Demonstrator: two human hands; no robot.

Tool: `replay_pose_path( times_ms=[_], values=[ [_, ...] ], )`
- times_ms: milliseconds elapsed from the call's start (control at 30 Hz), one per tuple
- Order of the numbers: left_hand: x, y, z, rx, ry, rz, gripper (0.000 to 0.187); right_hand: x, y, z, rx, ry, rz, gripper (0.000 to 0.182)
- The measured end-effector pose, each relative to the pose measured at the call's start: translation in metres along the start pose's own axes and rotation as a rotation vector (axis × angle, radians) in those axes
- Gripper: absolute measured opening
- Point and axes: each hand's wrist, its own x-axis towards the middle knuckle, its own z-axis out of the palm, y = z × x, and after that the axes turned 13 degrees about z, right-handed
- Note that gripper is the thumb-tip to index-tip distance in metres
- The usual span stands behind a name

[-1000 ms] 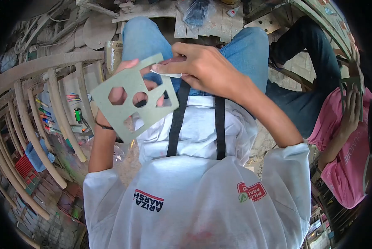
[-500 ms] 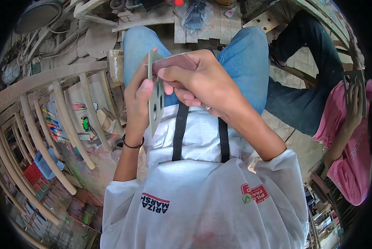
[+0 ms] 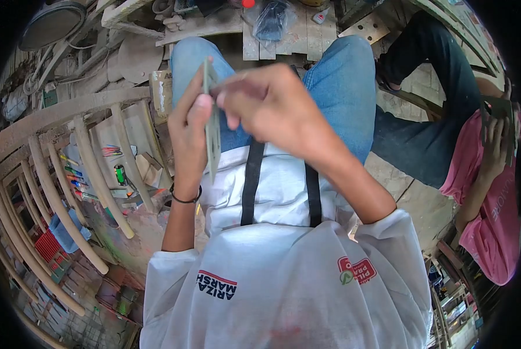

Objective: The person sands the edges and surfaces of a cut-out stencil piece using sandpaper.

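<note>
Sitting amid curved wooden ribs (image 3: 89, 192), knees up. Gripping thin green cutout board (image 3: 212, 136) edge-on above lap, left hand (image 3: 189, 125) fingers clamped along its edge. Pinching what looks like sandpaper against top edge, right hand (image 3: 272, 107) fingers curled tight, blurred. Best keeping strokes short, board braced steady.

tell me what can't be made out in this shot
- Head view: the right hand is motion-blurred, so what it holds cannot be told.
- The green board in the left hand shows edge-on, its face hidden.
- The co-worker's hand is cut by the dark lens rim.
</note>
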Motion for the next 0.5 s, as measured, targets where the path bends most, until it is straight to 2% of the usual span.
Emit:
replay_pose_path(
  times_ms=[67,133,167,200,267,300,333,400,467,500],
  values=[
    [-0.002,0.002,0.000,0.077,0.025,0.067,0.052,0.004,0.000,-0.002,0.041,0.048,0.004,0.023],
    [0.000,0.005,-0.005,0.118,0.015,0.083,0.050,0.000,0.005,0.000,-0.063,0.027,-0.083,0.022],
    [0.005,0.008,-0.008,0.071,0.030,-0.008,0.050,-0.001,0.007,-0.001,-0.113,-0.048,-0.090,0.022],
    [0.008,0.006,-0.011,0.067,0.030,-0.009,0.050,-0.001,0.008,-0.004,-0.115,-0.046,-0.087,0.022],
    [0.014,0.002,-0.017,0.347,0.010,0.179,0.053,0.006,0.006,-0.012,0.017,-0.112,-0.016,0.023],
    [0.012,0.007,-0.018,0.328,0.040,0.113,0.058,0.013,0.011,-0.018,0.167,-0.134,0.069,0.026],
    [0.014,0.011,-0.020,0.328,0.047,0.111,0.058,0.015,0.018,-0.020,0.161,-0.139,0.070,0.026],
    [0.018,0.016,-0.026,0.808,-0.125,0.404,0.062,0.020,0.031,-0.022,0.303,-0.094,0.069,0.033],
    [0.015,0.013,-0.030,0.918,-0.194,0.327,0.063,0.024,0.050,-0.019,0.263,-0.120,0.103,0.035],
    [0.016,0.012,-0.032,1.022,-0.269,0.260,0.064,0.032,0.068,-0.016,0.135,0.022,-0.106,0.034]
  ],
)
